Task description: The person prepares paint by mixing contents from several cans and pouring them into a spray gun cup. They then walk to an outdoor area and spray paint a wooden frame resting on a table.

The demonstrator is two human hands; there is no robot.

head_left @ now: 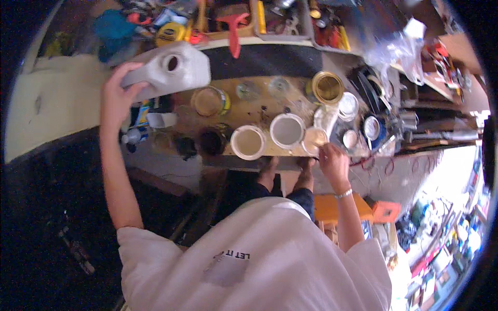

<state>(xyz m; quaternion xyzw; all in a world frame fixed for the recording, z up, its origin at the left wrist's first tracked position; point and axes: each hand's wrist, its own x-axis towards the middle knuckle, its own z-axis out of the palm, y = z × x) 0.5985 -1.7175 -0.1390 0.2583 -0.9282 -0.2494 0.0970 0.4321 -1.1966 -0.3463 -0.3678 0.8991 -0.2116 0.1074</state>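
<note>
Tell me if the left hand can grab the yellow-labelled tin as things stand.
Probably not: the left hand is occupied, gripping the jug. The tin looks close by, but that hand would likely need freeing first.

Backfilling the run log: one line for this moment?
left hand: holds uncapped white jug; right hand: at small tub; nearby: gold can

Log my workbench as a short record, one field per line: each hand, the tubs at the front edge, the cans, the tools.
Left hand: grips a whitish plastic jug, its round mouth uncapped
Right hand: fingers at a small round tan cup; exact grip unclear
Front tubs: white-rimmed round tub, beige inside; white-rimmed round tub, greyish inside
Cans: open gold-coloured metal can; yellow-sided round can
Tools: red T-shaped tool beyond the bench
</note>
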